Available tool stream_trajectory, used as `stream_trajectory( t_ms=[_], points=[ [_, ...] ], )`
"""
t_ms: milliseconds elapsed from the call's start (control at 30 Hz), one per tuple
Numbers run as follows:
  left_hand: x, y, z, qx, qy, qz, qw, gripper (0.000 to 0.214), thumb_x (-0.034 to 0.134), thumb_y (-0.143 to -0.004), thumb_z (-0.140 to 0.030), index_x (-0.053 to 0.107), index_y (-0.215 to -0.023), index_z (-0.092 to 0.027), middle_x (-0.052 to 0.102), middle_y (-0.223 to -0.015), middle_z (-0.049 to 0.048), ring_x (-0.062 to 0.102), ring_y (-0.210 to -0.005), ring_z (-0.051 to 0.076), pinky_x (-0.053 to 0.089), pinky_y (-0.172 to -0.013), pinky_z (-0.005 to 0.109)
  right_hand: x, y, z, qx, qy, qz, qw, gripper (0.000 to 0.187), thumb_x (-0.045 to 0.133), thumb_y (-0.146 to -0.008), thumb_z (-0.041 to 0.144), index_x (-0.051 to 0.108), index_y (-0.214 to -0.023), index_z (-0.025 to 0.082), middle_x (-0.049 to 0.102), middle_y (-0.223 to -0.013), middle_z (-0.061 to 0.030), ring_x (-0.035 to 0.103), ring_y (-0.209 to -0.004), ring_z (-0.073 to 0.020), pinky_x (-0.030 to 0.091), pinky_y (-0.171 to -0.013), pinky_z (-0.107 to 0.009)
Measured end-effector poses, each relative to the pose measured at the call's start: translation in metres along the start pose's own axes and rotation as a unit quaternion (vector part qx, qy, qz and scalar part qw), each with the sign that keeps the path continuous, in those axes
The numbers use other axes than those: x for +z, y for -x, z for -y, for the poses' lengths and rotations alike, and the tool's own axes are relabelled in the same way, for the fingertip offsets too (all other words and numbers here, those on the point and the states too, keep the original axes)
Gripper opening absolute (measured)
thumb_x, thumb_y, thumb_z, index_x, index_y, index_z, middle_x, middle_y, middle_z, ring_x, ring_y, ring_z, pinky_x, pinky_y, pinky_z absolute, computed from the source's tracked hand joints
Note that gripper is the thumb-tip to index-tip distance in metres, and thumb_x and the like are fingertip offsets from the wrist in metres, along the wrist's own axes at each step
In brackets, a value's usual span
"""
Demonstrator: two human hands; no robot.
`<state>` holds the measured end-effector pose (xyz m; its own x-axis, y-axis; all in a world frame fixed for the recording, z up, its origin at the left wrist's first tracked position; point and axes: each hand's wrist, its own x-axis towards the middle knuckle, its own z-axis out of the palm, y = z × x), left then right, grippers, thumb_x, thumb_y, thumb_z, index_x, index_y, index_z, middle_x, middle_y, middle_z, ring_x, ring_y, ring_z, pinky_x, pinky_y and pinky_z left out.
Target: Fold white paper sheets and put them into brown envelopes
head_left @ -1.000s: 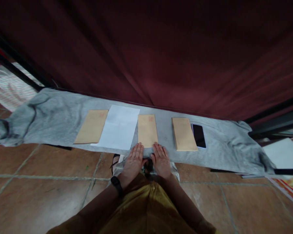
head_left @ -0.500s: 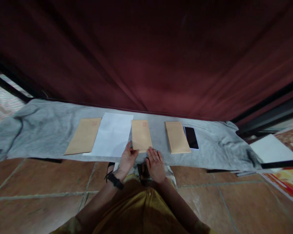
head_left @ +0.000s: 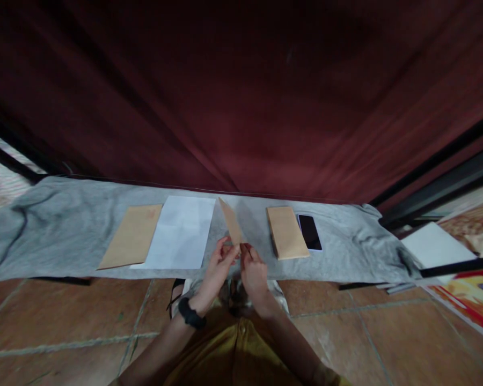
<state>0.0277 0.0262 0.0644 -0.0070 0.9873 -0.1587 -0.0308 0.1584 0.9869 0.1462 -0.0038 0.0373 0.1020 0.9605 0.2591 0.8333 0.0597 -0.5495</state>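
My left hand [head_left: 217,271] and my right hand [head_left: 253,271] both pinch the near end of a brown envelope [head_left: 231,224], which is lifted and tilted on edge above the grey cloth [head_left: 64,230]. A white sheet of paper [head_left: 181,233] lies flat just left of it. Another brown envelope [head_left: 131,236] lies further left. To the right sits a stack of brown envelopes [head_left: 286,232], with a black phone [head_left: 309,232] beside it. A black band is on my left wrist.
A dark red curtain [head_left: 241,96] hangs behind the cloth. Brown floor tiles [head_left: 64,316] lie in front. A white board [head_left: 434,245] and a colourful printed sheet [head_left: 473,297] lie at the right. Dark bars run at both sides.
The middle envelope lay flat with my hands at its near edge. My left hand took its corner, then both hands raised it and tipped it on edge.
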Motion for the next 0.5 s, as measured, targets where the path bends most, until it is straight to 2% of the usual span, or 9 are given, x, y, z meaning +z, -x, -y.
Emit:
stream_trajectory(
  t_ms=[67, 133, 167, 233, 300, 333, 400, 467, 500],
  points=[
    [-0.002, 0.006, -0.005, 0.002, -0.004, -0.002, 1.000, 0.056, 0.062, -0.085, -0.059, 0.061, -0.122, -0.018, 0.072, -0.101, 0.0072, 0.069, -0.093, 0.021, 0.056, -0.077, 0.033, -0.008, -0.009, -0.003, 0.052, -0.118, -0.044, 0.991, 0.035, 0.039, -0.102, 0.025, 0.071, -0.116, 0.022, 0.074, -0.115, -0.0110, 0.072, -0.095, -0.0237, 0.057, -0.081, -0.034],
    [-0.005, 0.009, -0.005, -0.015, -0.009, -0.032, 0.999, 0.059, 0.062, -0.084, -0.065, 0.063, -0.119, -0.017, 0.071, -0.110, 0.0097, 0.069, -0.099, 0.022, 0.056, -0.079, 0.033, -0.015, -0.017, -0.006, 0.111, -0.262, -0.070, 0.956, 0.032, 0.046, -0.101, 0.038, 0.072, -0.093, 0.022, 0.076, -0.093, -0.0076, 0.071, -0.083, -0.0222, 0.057, -0.076, -0.033],
    [-0.006, 0.011, -0.003, -0.033, -0.004, -0.040, 0.999, 0.061, 0.064, -0.081, -0.067, 0.064, -0.115, -0.016, 0.071, -0.109, 0.0102, 0.069, -0.096, 0.022, 0.056, -0.078, 0.033, -0.017, -0.020, -0.007, 0.140, -0.339, -0.073, 0.928, 0.032, 0.051, -0.098, 0.043, 0.070, -0.086, 0.022, 0.075, -0.084, -0.0058, 0.070, -0.078, -0.0215, 0.057, -0.073, -0.033],
    [-0.005, 0.012, 0.001, -0.077, 0.023, -0.025, 0.996, 0.062, 0.069, -0.075, -0.070, 0.066, -0.106, -0.015, 0.072, -0.101, 0.0101, 0.069, -0.088, 0.021, 0.055, -0.074, 0.032, -0.015, -0.021, -0.006, 0.192, -0.479, -0.073, 0.854, 0.030, 0.061, -0.090, 0.049, 0.067, -0.080, 0.022, 0.073, -0.078, -0.0037, 0.070, -0.074, -0.0204, 0.058, -0.070, -0.033],
    [-0.002, 0.013, 0.004, -0.112, 0.060, 0.012, 0.992, 0.061, 0.074, -0.070, -0.069, 0.068, -0.098, -0.015, 0.073, -0.092, 0.0085, 0.069, -0.080, 0.019, 0.055, -0.070, 0.031, -0.009, -0.017, -0.005, 0.228, -0.575, -0.069, 0.783, 0.029, 0.069, -0.084, 0.050, 0.065, -0.079, 0.022, 0.073, -0.079, -0.0030, 0.070, -0.073, -0.0192, 0.059, -0.071, -0.033],
    [0.000, 0.013, 0.005, -0.122, 0.075, 0.024, 0.989, 0.059, 0.078, -0.067, -0.067, 0.068, -0.095, -0.015, 0.073, -0.088, 0.0074, 0.069, -0.077, 0.019, 0.055, -0.069, 0.030, -0.004, -0.013, -0.004, 0.240, -0.601, -0.069, 0.759, 0.030, 0.072, -0.081, 0.050, 0.064, -0.077, 0.022, 0.073, -0.078, -0.0029, 0.069, -0.072, -0.0185, 0.060, -0.072, -0.033],
    [0.003, 0.011, 0.008, -0.140, 0.097, 0.029, 0.985, 0.056, 0.083, -0.061, -0.061, 0.068, -0.089, -0.016, 0.073, -0.083, 0.0052, 0.068, -0.072, 0.017, 0.054, -0.065, 0.028, 0.008, -0.005, -0.004, 0.256, -0.621, -0.069, 0.737, 0.030, 0.075, -0.079, 0.049, 0.061, -0.075, 0.022, 0.073, -0.077, -0.0030, 0.069, -0.068, -0.0178, 0.060, -0.072, -0.033],
    [0.003, 0.008, 0.011, -0.153, 0.103, 0.022, 0.983, 0.054, 0.085, -0.057, -0.057, 0.068, -0.085, -0.015, 0.071, -0.078, 0.0037, 0.065, -0.065, 0.015, 0.051, -0.060, 0.026, 0.019, 0.002, -0.006, 0.262, -0.617, -0.063, 0.739, 0.031, 0.074, -0.079, 0.050, 0.061, -0.077, 0.023, 0.073, -0.079, -0.0037, 0.070, -0.069, -0.0184, 0.061, -0.070, -0.033],
    [0.002, 0.005, 0.013, -0.153, 0.097, 0.022, 0.983, 0.053, 0.085, -0.056, -0.056, 0.068, -0.084, -0.015, 0.071, -0.076, 0.0032, 0.064, -0.061, 0.014, 0.050, -0.057, 0.025, 0.024, 0.004, -0.007, 0.259, -0.607, -0.057, 0.749, 0.031, 0.073, -0.080, 0.051, 0.062, -0.078, 0.023, 0.074, -0.080, -0.0042, 0.070, -0.070, -0.0189, 0.061, -0.070, -0.034]
  ],
)
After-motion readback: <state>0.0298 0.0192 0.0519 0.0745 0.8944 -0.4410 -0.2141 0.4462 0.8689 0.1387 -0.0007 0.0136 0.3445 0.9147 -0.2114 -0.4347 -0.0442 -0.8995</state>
